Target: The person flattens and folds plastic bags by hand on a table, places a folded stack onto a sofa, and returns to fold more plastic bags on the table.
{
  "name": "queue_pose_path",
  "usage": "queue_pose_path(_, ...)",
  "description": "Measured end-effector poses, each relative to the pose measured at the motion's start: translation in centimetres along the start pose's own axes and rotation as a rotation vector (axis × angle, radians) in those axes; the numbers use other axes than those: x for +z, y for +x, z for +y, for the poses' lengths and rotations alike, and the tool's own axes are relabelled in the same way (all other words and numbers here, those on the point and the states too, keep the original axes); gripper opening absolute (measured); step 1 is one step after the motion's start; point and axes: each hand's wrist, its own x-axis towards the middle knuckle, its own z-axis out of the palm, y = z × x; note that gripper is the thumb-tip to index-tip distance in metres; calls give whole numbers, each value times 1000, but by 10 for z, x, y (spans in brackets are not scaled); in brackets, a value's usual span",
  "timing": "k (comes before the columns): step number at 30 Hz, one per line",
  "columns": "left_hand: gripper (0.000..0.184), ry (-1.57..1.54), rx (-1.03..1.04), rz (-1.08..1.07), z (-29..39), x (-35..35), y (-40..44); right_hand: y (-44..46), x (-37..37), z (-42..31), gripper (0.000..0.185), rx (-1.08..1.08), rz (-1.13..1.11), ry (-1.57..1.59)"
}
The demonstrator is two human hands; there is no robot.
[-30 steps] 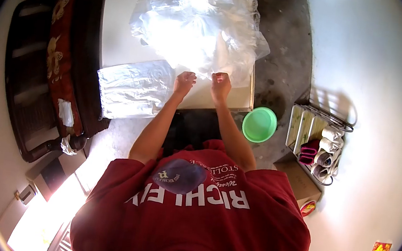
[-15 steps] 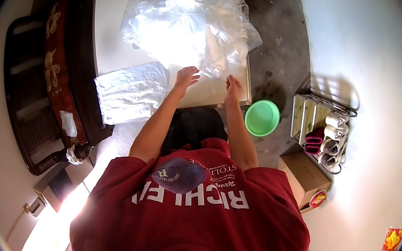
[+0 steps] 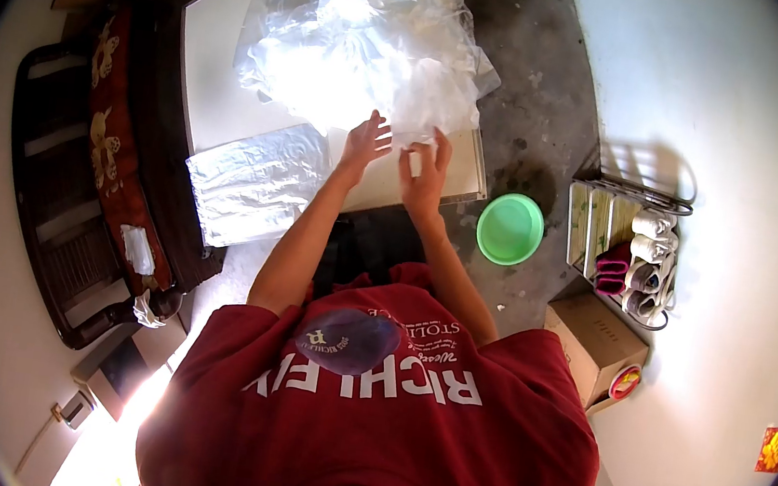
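A big heap of crumpled clear plastic bags (image 3: 366,36) covers the far part of a white tabletop (image 3: 213,56), partly washed out by glare. My left hand (image 3: 367,146) is at the heap's near edge, fingers spread, with nothing seen in it. Close beside it on the right, my right hand (image 3: 425,175) has thumb and fingers apart, the fingertips by the plastic's near edge; whether they touch it I cannot tell. To the left of my hands lies a flat stack of silvery plastic sheets (image 3: 255,183), reaching the table's near edge.
A green basin (image 3: 510,229) stands on the floor right of the table. Farther right are a shoe rack (image 3: 595,229) with several shoes and a cardboard box (image 3: 591,341). A dark wooden bench (image 3: 55,192) with a red cover runs along the left.
My right hand has moved left toward my left hand, and its fingers have opened. My left hand has shifted slightly forward. The near edge of the plastic heap has changed shape.
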Motion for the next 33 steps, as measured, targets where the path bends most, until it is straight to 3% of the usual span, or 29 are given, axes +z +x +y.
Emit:
queue_pose_path(3,50,79,6,20,10,3,-6,-3,-4,-10,19,-102,-143,-8)
queue_pose_path(5,48,119,99,-96,10,-2,-1,-5,-1,-8,19,-179,-198,-20)
queue_pose_path(9,49,151,172,-17,24,-2,-10,-3,0,-11,18,-251,-244,-23)
queue_pose_path(11,42,394,444,66,28,0,-14,-3,1,-11,18,-256,-262,-14)
queue_pose_path(15,30,528,341,68,29,-21,-13,-3,2,-13,15,-268,-397,93)
queue_pose_path(19,25,479,466,181,28,-32,-24,-5,9,-14,13,-142,-378,180)
queue_pose_path(21,25,281,319,215,32,-38,-34,-9,17,-1,12,4,-245,190)
queue_pose_path(23,24,260,318,253,27,-56,-30,-12,22,13,19,82,-204,204)
queue_pose_path(25,23,238,311,290,29,-60,-35,-12,20,24,41,681,-501,136)
queue_pose_path(26,21,22,328,235,33,-59,-42,-15,27,41,61,960,-642,299)
queue_pose_path(27,19,-193,344,178,36,-58,-48,-12,25,35,61,958,-654,297)
queue_pose_path(29,19,-176,341,202,31,-63,-49,3,20,13,68,1440,-812,682)
queue_pose_path(30,20,-152,337,218,28,-66,-51,4,22,9,68,1441,-829,676)
queue_pose_path(32,22,-97,316,234,23,-75,-56,8,34,3,59,1712,-684,889)
queue_pose_path(33,24,-36,292,234,21,-78,-57,4,42,4,59,1711,-699,882)
